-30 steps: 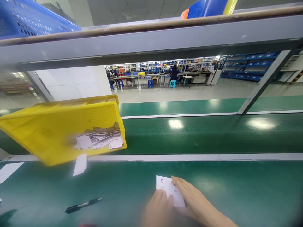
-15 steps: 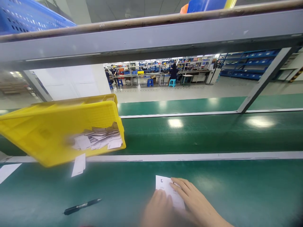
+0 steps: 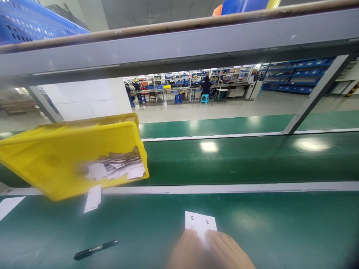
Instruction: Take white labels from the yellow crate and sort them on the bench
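Observation:
A white paper card (image 3: 200, 222) with the figure 3 printed twice lies on the green work surface at the lower middle. My left hand (image 3: 186, 249) rests on its lower left part, blurred, with the fingertips on the paper. Beside it, my right hand (image 3: 226, 248) presses on the lower right part of the card, fingers together. What lies under both hands is hidden. To the left, a black pen (image 3: 97, 250) lies on the surface.
A yellow bin (image 3: 70, 153) holding many paper slips (image 3: 120, 167) stands tilted at the left. Loose slips (image 3: 92, 198) lie at its front edge, and another paper (image 3: 9, 206) is at far left. A metal shelf beam (image 3: 179, 45) crosses above.
My right hand has moved down the card, with its fingers drawn in, uncovering the second printed 3. The left hand has shifted slightly downward.

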Tool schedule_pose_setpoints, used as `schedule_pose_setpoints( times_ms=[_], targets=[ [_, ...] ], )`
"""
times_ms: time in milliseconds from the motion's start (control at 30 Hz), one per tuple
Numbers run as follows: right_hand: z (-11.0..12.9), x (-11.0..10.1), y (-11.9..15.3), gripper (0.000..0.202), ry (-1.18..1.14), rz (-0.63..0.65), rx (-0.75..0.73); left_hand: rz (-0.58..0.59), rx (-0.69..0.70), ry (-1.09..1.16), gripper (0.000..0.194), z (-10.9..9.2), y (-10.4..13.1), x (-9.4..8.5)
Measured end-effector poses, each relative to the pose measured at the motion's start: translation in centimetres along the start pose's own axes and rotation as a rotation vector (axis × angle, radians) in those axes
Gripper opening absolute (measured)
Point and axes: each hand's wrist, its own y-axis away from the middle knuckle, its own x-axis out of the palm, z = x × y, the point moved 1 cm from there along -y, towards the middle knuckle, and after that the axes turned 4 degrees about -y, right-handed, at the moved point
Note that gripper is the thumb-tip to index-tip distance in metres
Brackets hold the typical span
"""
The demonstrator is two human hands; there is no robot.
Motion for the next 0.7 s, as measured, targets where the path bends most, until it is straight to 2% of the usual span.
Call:
schedule_pose_setpoints(
  times_ms=[233, 433, 500, 600, 700],
  targets=[
    [0.2, 0.0, 0.0, 0.048, 0.039, -0.051, -0.038, 0.058, 0.031, -0.024, 0.033, -0.2, 0.7, 0.3],
    [1.6, -0.6, -0.8, 0.034, 0.216, -0.461, -0.163, 0.023, -0.004, 0.056, 0.043, -0.4, 1.4, 1.2],
    [2.1, -1.2, -1.1, 0.029, 0.237, -0.472, -0.178, 0.025, -0.019, 0.078, 0.042, -0.5, 0.9, 1.0],
    [2.9, -2.8, -1.8, 0.024, 0.232, -0.418, -0.208, 0.049, -0.036, 0.125, 0.038, -0.2, -0.2, -0.1],
    [3.8, -4.9, -2.5, 0.025, 0.191, -0.388, -0.204, 0.194, -0.071, 0.227, 0.027, 0.4, -1.4, -1.6]
  ],
)
